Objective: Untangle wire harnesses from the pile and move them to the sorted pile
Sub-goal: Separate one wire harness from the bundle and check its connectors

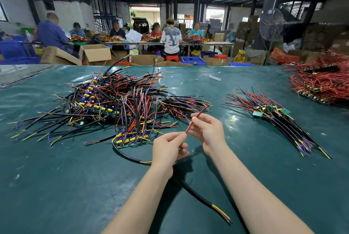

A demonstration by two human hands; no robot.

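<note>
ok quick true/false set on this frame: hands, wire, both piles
1. The left hand and right hand both pinch the twisted red-black wire. True.
2. The sorted pile lies left of the tangled pile. False: it lies to its right.
3. The right hand rests flat on the table. False: it is raised, its fingers pinching the wire.
4. A black cable runs under the left forearm. True.
</note>
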